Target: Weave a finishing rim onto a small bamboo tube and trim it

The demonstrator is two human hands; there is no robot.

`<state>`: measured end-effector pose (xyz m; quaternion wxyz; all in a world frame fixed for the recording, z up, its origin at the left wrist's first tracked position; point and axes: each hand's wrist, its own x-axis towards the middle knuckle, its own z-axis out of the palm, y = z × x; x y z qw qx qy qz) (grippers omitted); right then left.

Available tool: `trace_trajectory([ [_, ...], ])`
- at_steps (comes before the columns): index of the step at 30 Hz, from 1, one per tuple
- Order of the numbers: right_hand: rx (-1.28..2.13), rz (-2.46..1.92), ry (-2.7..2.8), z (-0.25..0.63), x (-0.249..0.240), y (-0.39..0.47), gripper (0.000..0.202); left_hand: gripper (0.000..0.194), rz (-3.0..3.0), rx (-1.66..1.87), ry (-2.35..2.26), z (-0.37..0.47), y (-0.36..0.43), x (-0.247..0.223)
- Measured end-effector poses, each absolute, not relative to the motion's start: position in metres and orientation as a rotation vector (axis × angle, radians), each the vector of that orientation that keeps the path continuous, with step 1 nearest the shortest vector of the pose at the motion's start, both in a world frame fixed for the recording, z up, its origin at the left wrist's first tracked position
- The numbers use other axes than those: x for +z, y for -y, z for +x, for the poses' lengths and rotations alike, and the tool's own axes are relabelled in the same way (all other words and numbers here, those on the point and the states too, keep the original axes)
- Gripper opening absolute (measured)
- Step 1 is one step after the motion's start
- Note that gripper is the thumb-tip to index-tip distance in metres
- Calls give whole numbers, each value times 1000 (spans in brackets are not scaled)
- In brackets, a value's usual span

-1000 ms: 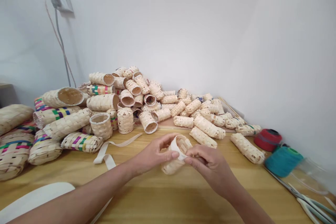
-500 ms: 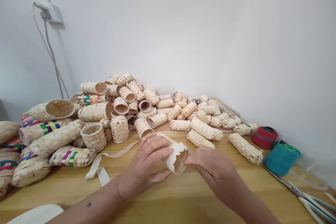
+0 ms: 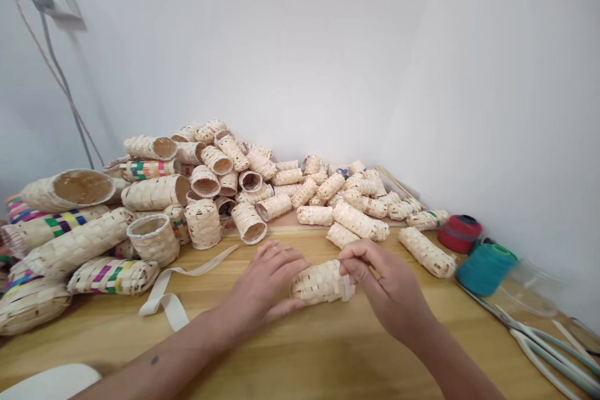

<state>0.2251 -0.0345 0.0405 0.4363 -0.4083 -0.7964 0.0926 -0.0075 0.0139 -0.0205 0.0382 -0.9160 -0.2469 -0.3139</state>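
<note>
A small cylinder basket (image 3: 316, 282) woven from pale strips lies on its side just above the wooden table (image 3: 300, 350). My left hand (image 3: 272, 281) wraps round its closed left end, thumb below and fingers over the top. At the right end, a white band shows along the rim. There my right hand (image 3: 375, 278) pinches with thumb and forefinger at the upper edge; what exactly sits between those fingertips is too small to make out. A loose white ribbon (image 3: 162, 300) curls on the table left of my left hand.
Woven cylinders (image 3: 159, 192) pile up against the wall at the left and back, some with coloured strips. At the right stand a red thread spool (image 3: 459, 233) and a teal thread spool (image 3: 487, 267), with scissors (image 3: 539, 340) in front. A white rounded object (image 3: 60, 382) lies at bottom left.
The basket has turned from showing its open mouth towards me to lying sideways, its rim pointing right. My right hand has gone from the mouth to the rim's upper edge. The view has shifted right.
</note>
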Motion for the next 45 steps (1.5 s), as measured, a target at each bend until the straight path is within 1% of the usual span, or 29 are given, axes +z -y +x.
trace_trajectory([
  [6, 249, -1142, 1813, 227, 39, 31, 16, 53, -2958, -803, 843, -3, -8, -20],
  [11, 184, -1502, 1723, 244, 38, 15, 20, 63, -3046, -777, 980, 0, -4, -19],
  [15, 313, -1710, 1758, 260, 28, -2, 25, 65, -3060, -765, 1035, 1, -5, -21],
  [18, 482, -1660, 1856, 264, 19, -9, 28, 60, -3056, -754, 1051, 1, -6, -23],
  [22, 682, -1557, 1983, 260, 11, -11, 24, 53, -3059, -735, 1047, 0, -5, -21],
  [27, 805, -1567, 1981, 254, 7, -7, 20, 48, -3064, -767, 1093, -1, -3, -20],
  [33, 900, -1528, 1978, 248, 15, -3, 21, 59, -3080, -917, 1296, 0, -4, -22],
  [36, 937, -1511, 1960, 245, 17, -1, 23, 60, -3077, -971, 1386, 2, -4, -22],
  [45, 972, -1390, 1899, 236, 17, 4, 22, 65, -3056, -1053, 1402, 6, -4, -25],
])
